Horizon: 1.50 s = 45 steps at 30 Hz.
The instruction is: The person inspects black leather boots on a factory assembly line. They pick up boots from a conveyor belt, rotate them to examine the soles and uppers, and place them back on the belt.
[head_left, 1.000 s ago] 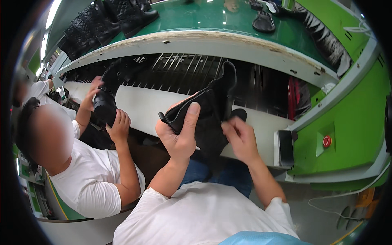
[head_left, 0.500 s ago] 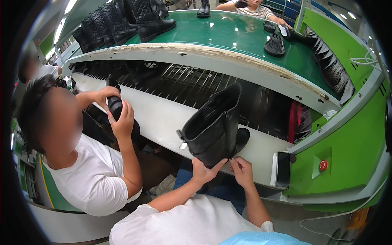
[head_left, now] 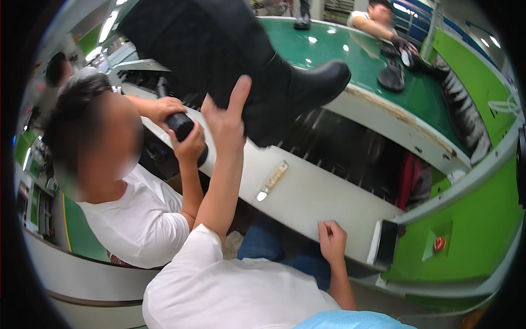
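Observation:
My left hand (head_left: 224, 123) is raised at the upper middle. It is closed on a tall black boot (head_left: 219, 55), whose toe points right; thumb and a finger show against the shaft. The boot hides part of the table and its own top runs out of view. My right hand (head_left: 333, 241) is low at the front edge of the white ledge (head_left: 323, 200), fingers curled in; whether anything small is in them I cannot make out. Between my hands, on the ledge, lies a short tool (head_left: 273, 180) with a pale wrapped handle and a shiny rounded tip.
A co-worker (head_left: 137, 219) at my left holds a dark shoe piece (head_left: 181, 126). Across the green table (head_left: 329, 46), another person reaches toward a black sole (head_left: 391, 75). A dark flat device (head_left: 386, 244) stands by the green frame with a red button (head_left: 439, 244).
The boot has gone from my lap side up and left in my left hand. My right hand has parted from it and dropped slightly. The tool on the ledge has come into sight.

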Each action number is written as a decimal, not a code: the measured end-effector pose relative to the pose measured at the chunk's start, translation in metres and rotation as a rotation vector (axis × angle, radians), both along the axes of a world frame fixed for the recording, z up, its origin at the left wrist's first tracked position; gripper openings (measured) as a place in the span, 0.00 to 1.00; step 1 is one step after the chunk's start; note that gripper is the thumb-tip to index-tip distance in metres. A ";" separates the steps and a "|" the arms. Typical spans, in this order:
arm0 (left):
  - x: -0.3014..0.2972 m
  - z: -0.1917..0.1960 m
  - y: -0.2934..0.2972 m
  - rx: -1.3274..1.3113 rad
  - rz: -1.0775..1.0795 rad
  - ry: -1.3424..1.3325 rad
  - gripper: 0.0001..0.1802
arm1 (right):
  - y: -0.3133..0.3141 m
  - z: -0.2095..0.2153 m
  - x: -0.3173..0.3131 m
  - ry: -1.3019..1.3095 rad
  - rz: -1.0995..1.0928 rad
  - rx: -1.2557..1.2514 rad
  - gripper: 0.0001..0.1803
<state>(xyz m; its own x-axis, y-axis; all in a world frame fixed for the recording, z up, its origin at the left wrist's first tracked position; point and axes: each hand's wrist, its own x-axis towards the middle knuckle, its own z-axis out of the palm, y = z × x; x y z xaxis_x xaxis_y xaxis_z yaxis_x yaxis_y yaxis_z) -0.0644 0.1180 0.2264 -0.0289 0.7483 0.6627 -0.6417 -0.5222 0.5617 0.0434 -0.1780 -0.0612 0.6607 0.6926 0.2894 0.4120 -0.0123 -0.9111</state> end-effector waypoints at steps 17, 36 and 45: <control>0.137 0.068 0.301 0.438 0.496 0.666 0.49 | 0.004 0.025 -0.002 -0.071 -0.055 -0.062 0.08; 0.248 0.042 0.078 1.055 0.112 0.948 0.54 | 0.184 0.056 0.295 -0.678 -0.321 -0.431 0.39; 0.331 0.038 0.054 1.172 -0.065 1.322 0.48 | 0.287 0.066 0.376 -0.743 -0.161 -0.548 0.45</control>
<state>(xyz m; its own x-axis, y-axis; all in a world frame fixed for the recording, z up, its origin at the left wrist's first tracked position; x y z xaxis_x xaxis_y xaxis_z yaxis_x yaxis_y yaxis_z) 0.2665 0.1718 0.2644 0.9277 -0.1147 0.3553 -0.1443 -0.9878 0.0579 0.4192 0.1090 0.0045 0.5368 0.7739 0.3361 0.8424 -0.4692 -0.2649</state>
